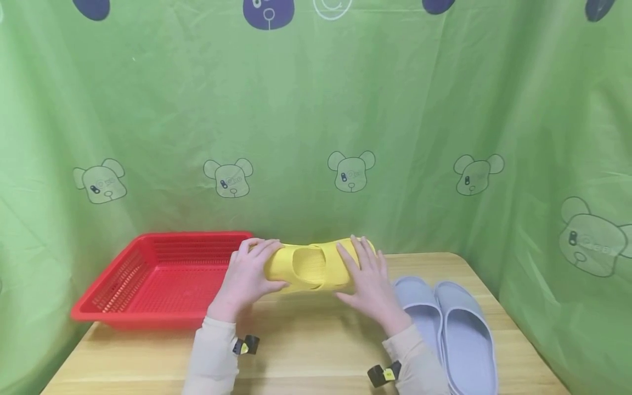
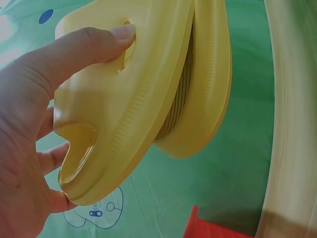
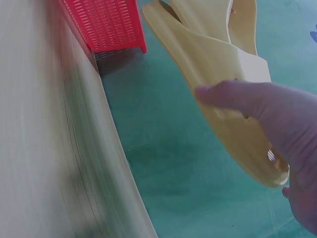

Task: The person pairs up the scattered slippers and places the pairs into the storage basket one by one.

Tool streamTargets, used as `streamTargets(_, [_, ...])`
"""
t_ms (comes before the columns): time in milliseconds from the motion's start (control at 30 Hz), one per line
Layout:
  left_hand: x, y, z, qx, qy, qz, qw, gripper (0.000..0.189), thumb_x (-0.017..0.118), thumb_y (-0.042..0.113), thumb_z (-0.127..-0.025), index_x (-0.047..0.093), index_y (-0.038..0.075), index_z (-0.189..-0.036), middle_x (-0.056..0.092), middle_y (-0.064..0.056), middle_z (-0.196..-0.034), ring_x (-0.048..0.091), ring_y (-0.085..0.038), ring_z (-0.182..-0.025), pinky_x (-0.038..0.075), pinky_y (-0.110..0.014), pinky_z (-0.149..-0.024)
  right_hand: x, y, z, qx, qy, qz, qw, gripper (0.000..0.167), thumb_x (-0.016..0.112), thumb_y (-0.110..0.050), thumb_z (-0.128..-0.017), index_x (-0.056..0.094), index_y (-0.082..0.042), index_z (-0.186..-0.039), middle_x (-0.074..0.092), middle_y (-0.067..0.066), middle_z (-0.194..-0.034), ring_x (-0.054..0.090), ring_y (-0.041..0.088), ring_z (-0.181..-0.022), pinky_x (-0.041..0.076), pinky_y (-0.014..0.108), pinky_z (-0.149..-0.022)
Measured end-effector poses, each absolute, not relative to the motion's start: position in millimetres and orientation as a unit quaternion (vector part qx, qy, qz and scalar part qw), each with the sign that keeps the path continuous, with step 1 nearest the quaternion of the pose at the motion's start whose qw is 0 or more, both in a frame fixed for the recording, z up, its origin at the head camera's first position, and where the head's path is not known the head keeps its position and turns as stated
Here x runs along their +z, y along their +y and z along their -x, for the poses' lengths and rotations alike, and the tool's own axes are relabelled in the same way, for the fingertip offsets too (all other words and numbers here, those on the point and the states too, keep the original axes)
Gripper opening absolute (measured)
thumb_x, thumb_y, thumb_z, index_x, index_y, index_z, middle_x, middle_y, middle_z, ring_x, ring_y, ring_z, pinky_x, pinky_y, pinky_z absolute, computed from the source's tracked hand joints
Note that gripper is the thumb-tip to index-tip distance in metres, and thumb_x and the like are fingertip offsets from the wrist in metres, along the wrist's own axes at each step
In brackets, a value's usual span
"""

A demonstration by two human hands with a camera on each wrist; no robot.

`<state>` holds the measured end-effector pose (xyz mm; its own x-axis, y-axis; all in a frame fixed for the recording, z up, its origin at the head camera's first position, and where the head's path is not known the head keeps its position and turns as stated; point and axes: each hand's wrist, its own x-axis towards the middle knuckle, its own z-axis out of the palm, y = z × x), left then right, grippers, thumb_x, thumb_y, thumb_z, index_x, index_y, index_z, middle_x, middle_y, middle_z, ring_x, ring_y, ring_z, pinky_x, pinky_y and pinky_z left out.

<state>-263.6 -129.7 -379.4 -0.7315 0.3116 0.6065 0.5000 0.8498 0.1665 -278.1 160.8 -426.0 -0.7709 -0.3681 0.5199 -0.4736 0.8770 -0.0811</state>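
Two yellow slippers (image 1: 310, 265), fitted together, are held crosswise above the table between both hands. My left hand (image 1: 248, 272) grips their left end. In the left wrist view the thumb presses by a slot in one yellow slipper (image 2: 114, 99), while the fingers reach round its far side. At the right end, my right hand (image 1: 369, 285) holds the pair with fingers spread over the top and the thumb below. The right wrist view has that thumb lying across the side of a yellow slipper (image 3: 213, 64); the other fingers are mostly hidden.
A red plastic basket (image 1: 168, 317) with perforated sides stands at the table's left. Two blue-grey slippers (image 1: 471, 351) lie side by side on the right of the wooden table (image 1: 306, 351). A green curtain (image 1: 296, 109) with bear-head prints hangs behind and at both sides.
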Motion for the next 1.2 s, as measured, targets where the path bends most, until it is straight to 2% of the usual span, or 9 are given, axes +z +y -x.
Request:
streamTargets(133, [-377.5,-137.8,262.7,-0.157,-0.917,0.216,0.295,0.079,0.091,0.043,-0.058,0.059,0.026,-0.128,0.062,0.006,-0.131,0.046,-0.022,-0.121,0.043,-0.041,-0.083,-425.5,158.2,277.6,0.107,-0.932,-0.234,0.255,0.102,0.067,-0.065,-0.077,0.015,-0.027,-0.157,0.006,0.009,-0.165,0.011,0.036,-0.151,0.009,0.064,-0.118])
streamTargets(333, [-374.3,-148.2,261.1,-0.146,-0.920,0.211,0.296,0.079,0.091,0.042,-0.058,0.059,0.025,-0.128,0.061,0.006,-0.130,0.047,-0.024,-0.121,0.044,-0.044,-0.083,-425.3,156.5,276.3,0.131,-0.926,-0.251,0.250,0.091,0.057,-0.067,-0.083,0.018,-0.029,-0.156,0.014,0.008,-0.164,0.009,0.033,-0.152,0.007,0.065,-0.118])
streamTargets(633, [-372.4,-158.3,258.2,-0.134,-0.922,0.212,0.294,0.078,0.091,0.041,-0.058,0.060,0.023,-0.127,0.062,0.003,-0.129,0.048,-0.025,-0.121,0.046,-0.048,-0.087,-425.5,154.4,275.3,0.152,-0.922,-0.259,0.243,0.086,0.057,-0.065,-0.085,0.020,-0.031,-0.155,0.018,0.008,-0.163,0.006,0.032,-0.152,0.007,0.065,-0.118])
streamTargets(1000, [-372.9,-173.8,260.2,-0.120,-0.911,0.226,0.324,0.081,0.092,0.040,-0.055,0.060,0.020,-0.127,0.063,0.001,-0.130,0.049,-0.026,-0.121,0.047,-0.051,-0.090,-424.4,151.0,275.0,0.154,-0.923,-0.264,0.236,0.086,0.059,-0.062,-0.085,0.021,-0.030,-0.155,0.016,0.006,-0.164,0.007,0.032,-0.152,0.005,0.062,-0.119])
streamTargets(1200, [-370.7,-181.8,258.5,-0.111,-0.911,0.224,0.327,0.081,0.092,0.038,-0.055,0.060,0.020,-0.127,0.063,0.001,-0.128,0.051,-0.027,-0.119,0.048,-0.052,-0.091,-426.2,148.3,275.2,0.164,-0.913,-0.278,0.248,0.085,0.060,-0.061,-0.084,0.027,-0.026,-0.154,0.020,0.009,-0.163,0.012,0.036,-0.151,0.009,0.065,-0.118])
